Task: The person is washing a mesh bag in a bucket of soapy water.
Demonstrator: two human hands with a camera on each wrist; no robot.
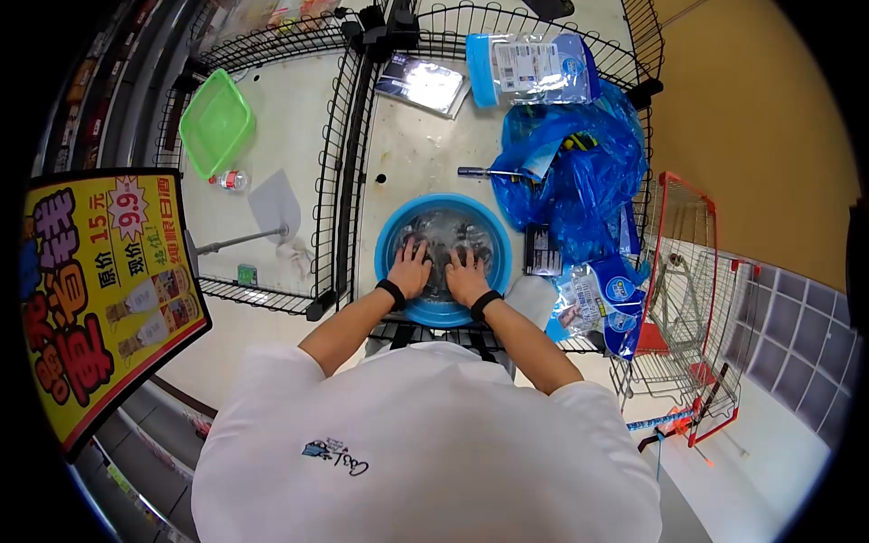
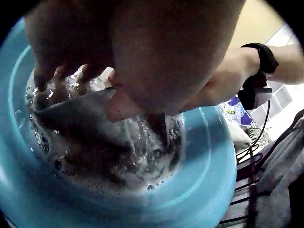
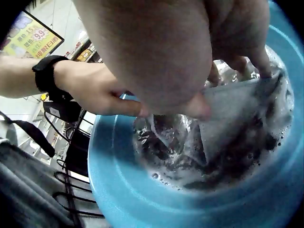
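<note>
In the head view, both hands are inside a round blue basin (image 1: 439, 314) of soapy water. A wet dark-grey cloth (image 2: 90, 118) lies partly under the suds. My left hand (image 1: 409, 274) grips its upper edge, thumb on the near side and fingers behind it. My right hand (image 1: 467, 281) holds the same kind of grey cloth (image 3: 232, 104) by an edge, thumb in front and fingers beyond. In the wrist views, the fingertips dip into foamy water. Lower folds of the cloth are hidden by dark water and bubbles. A black band circles each wrist.
Right of the basin lie a blue plastic bag (image 1: 579, 181), a dark box (image 1: 542, 250) and blue-and-white packages (image 1: 597, 303). A screwdriver-like tool (image 1: 489, 172) sits beyond it. Black wire rails (image 1: 339, 172) border the surface; a green basket (image 1: 215, 122) stands left. A shopping cart (image 1: 679, 299) is at right.
</note>
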